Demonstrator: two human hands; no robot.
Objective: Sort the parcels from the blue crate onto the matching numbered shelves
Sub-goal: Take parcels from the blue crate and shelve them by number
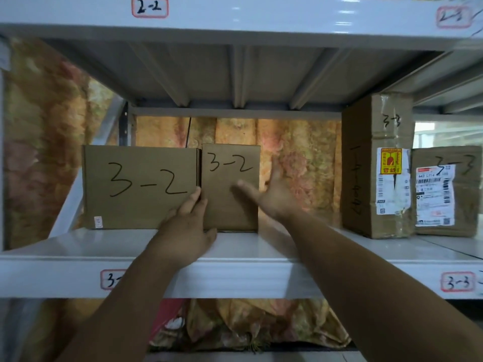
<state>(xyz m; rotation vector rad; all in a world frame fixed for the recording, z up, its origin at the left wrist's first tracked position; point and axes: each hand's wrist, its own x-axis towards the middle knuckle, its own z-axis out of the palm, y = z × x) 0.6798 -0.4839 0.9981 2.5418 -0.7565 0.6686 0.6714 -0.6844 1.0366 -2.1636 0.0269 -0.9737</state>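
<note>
Here the large 3-2 parcel (pixel 138 186) and the small 3-2 parcel (pixel 230 205) stand side by side on the shelf (pixel 78 244), with the left hand (pixel 187 231) lying straight-fingered on their seam. The right hand (pixel 274 197), spread and holding nothing, is at the small one's right edge; a bump may tip it through the open back. Rightward, free shelf reaches the tall 3-3 parcel (pixel 376 165).

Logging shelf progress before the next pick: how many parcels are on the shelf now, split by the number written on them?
Parcels marked 3-2: 2, the wide box and the narrower box
Parcels marked 3-3: 2, the tall box and the low box
Total: 4
</note>
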